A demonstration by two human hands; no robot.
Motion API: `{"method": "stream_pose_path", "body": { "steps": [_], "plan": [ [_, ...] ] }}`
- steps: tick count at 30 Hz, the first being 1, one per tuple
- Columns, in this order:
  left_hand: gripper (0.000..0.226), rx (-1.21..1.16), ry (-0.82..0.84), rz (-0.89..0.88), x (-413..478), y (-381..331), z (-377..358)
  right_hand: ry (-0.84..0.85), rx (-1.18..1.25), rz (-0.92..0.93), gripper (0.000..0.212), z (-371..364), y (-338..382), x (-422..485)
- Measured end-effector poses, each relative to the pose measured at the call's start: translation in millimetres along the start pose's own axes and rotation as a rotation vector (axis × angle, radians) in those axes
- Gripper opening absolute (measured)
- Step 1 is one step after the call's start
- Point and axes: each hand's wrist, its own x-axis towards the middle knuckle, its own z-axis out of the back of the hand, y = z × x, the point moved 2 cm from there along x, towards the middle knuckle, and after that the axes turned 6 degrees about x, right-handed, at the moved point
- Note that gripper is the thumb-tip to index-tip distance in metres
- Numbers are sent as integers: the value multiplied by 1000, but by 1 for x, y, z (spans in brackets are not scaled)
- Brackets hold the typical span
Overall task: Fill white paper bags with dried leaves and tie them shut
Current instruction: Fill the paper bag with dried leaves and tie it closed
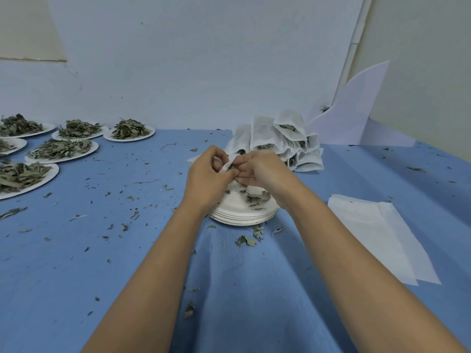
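Both hands meet above a stack of white paper plates (237,212) at the table's middle. My left hand (207,174) pinches the rim of a small white paper bag (229,163). My right hand (262,171) has its fingers curled at the bag's mouth, with dried leaves showing between the fingers. Most of the bag is hidden by the hands. Loose dried leaves (257,197) lie on the top plate. A heap of filled white bags (283,138) stands just behind the hands.
Several paper plates piled with dried leaves (61,149) sit at the far left. Flat empty white bags (377,233) lie at the right. A white folded sheet (356,110) leans on the wall. Leaf crumbs litter the blue cloth (102,250).
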Motion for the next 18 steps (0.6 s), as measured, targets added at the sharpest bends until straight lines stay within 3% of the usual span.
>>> {"method": "stream_pose_path", "body": {
  "steps": [3, 8, 14, 18],
  "plan": [
    [26, -43, -45, 26, 1, 1, 2, -104, 1, 61, 34, 0, -1, 1],
    [26, -107, -82, 52, 2, 0, 6, -386, -248, 305, 11, 9, -7, 7],
    [25, -115, -27, 28, 0, -3, 4, -332, -541, 331, 14, 14, -16, 14],
    [28, 23, -260, 69, -1, -2, 10, -251, -596, 483, 14, 5, -10, 9]
  ]
}}
